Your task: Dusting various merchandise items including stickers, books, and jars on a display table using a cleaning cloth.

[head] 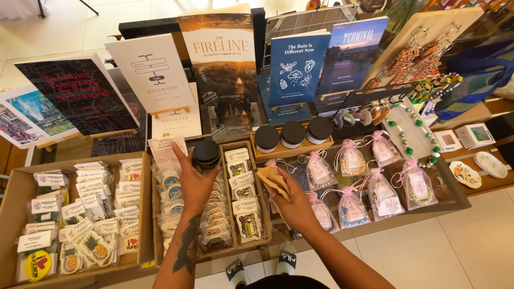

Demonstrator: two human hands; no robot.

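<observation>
Two forearms rise from the bottom edge, elbows cut off. Her left hand (195,182), tattooed at the wrist, is clamped round a black-lidded jar (206,153) above a wicker tray of packeted stickers (243,200). Fingers of the right hand (294,200) pinch a tan cloth (273,180), partly hiding it. Three matching jars (292,135) stand behind, below propped books (225,64).

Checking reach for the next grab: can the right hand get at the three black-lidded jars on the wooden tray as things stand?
Probably not freely: the right hand already holds a tan cloth in its grip. The three jars stand uncovered just beyond it, with nothing between.
</observation>
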